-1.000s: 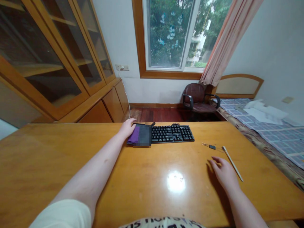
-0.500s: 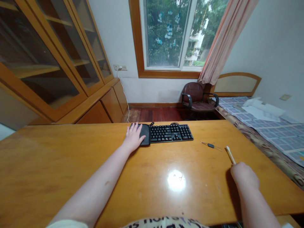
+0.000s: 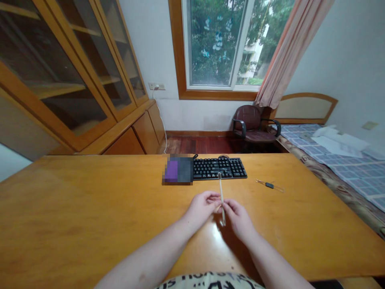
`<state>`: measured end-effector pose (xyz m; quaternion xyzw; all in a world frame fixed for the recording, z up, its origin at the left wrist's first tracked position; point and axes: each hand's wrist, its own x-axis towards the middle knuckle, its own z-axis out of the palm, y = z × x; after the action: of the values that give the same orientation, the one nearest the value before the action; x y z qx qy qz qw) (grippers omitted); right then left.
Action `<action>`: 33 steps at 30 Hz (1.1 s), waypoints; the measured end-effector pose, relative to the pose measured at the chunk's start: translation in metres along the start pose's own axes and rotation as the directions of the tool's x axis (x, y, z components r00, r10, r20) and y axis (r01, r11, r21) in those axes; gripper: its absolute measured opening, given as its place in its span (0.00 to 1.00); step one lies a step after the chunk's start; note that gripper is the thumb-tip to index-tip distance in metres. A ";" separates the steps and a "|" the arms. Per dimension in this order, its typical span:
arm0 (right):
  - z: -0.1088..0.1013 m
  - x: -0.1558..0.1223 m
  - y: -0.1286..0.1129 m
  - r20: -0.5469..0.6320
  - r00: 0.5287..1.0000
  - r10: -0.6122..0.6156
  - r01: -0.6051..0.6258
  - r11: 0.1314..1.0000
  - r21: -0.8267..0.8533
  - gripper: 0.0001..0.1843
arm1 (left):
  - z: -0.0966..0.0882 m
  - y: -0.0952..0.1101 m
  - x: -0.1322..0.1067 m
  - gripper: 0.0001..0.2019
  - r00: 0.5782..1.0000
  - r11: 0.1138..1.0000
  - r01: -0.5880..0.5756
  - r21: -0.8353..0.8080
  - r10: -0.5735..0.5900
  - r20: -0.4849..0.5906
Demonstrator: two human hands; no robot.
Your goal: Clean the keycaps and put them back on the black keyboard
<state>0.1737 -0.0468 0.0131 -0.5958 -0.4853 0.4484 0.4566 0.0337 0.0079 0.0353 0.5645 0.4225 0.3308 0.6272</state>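
Note:
My left hand (image 3: 201, 207) and my right hand (image 3: 238, 217) meet over the middle of the wooden table (image 3: 90, 216), both pinching a thin pale stick (image 3: 221, 192) that stands nearly upright between them. Its rounded tip points away from me, toward the black keyboard (image 3: 219, 168) at the table's far edge. A dark pouch with a purple patch (image 3: 178, 170), partly blurred, lies just left of the keyboard.
A small dark-handled tool with thin metal ends (image 3: 268, 185) lies on the table to the right. Beyond the table stand a brown armchair (image 3: 254, 126), a bed (image 3: 345, 160) at the right and glass-door cabinets (image 3: 69, 76) at the left.
My left hand left the pouch and came back to the middle. My right hand picked the stick up from the right side and brought it to the centre, where both hands hold it.

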 end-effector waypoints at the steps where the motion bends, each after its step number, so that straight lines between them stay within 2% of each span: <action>1: 0.006 0.000 0.002 0.023 1.000 -0.018 0.019 1.000 -0.021 0.20 | 0.001 -0.001 -0.001 0.10 1.000 0.999 0.013 -0.040 -0.014 -0.026; 5: 0.016 -0.004 0.007 0.060 0.995 -0.086 0.094 0.984 -0.151 0.18 | 0.001 -0.009 -0.003 0.13 0.992 0.994 0.043 -0.103 -0.055 -0.112; 9: 0.017 -0.007 0.003 0.116 0.986 -0.121 0.143 0.967 -0.209 0.16 | -0.003 -0.018 -0.002 0.11 0.994 0.990 0.060 -0.124 -0.071 -0.082; 11: 0.011 -0.006 0.002 0.097 0.988 -0.122 0.142 0.960 -0.241 0.16 | -0.013 -0.018 0.004 0.09 0.993 0.997 0.029 -0.078 -0.037 -0.109; 14: -0.016 0.001 0.003 -0.017 0.994 -0.108 0.096 0.934 -0.343 0.18 | -0.047 -0.008 0.022 0.07 0.961 0.980 -0.032 0.198 0.084 -0.262; 15: -0.030 0.005 0.005 -0.067 0.993 -0.101 0.068 0.921 -0.385 0.20 | -0.062 -0.002 0.030 0.07 0.949 0.943 -0.004 0.332 0.108 -0.296; 17: -0.063 0.013 0.010 -0.159 0.983 -0.094 0.007 0.877 -0.480 0.21 | -0.094 0.009 0.047 0.09 0.930 0.909 0.036 0.415 0.122 -0.346; 19: -0.100 0.021 0.017 -0.253 0.965 -0.074 -0.100 0.788 -0.608 0.21 | -0.121 0.017 0.064 0.12 0.909 0.865 0.076 0.497 0.144 -0.391; 21: -0.133 0.027 0.026 -0.353 0.935 -0.045 -0.239 0.655 -0.717 0.21 | -0.139 0.021 0.081 0.14 0.896 0.810 0.113 0.575 0.166 -0.411; 23: -0.161 0.032 0.036 -0.412 0.910 -0.045 -0.330 0.522 -0.787 0.20 | -0.148 0.019 0.094 0.14 0.891 0.752 0.144 0.644 0.184 -0.415; 26: -0.185 0.038 0.046 -0.426 0.904 -0.040 -0.379 0.391 -0.839 0.20 | -0.150 0.010 0.108 0.12 0.880 0.661 0.182 0.728 0.220 -0.420; 30: -0.195 0.048 0.054 -0.406 0.913 -0.038 -0.380 0.278 -0.882 0.20 | -0.149 -0.002 0.111 0.05 0.869 0.544 0.217 0.811 0.271 -0.414; 33: -0.194 0.059 0.061 -0.350 0.934 -0.079 -0.326 0.216 -0.920 0.20 | -0.148 -0.003 0.107 0.06 0.868 0.474 0.209 0.855 0.312 -0.386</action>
<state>0.3807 -0.0162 -0.0166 -0.8503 -0.5255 -0.0196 0.0214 -0.0546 0.1665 0.0145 0.7128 0.6578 0.2183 0.1077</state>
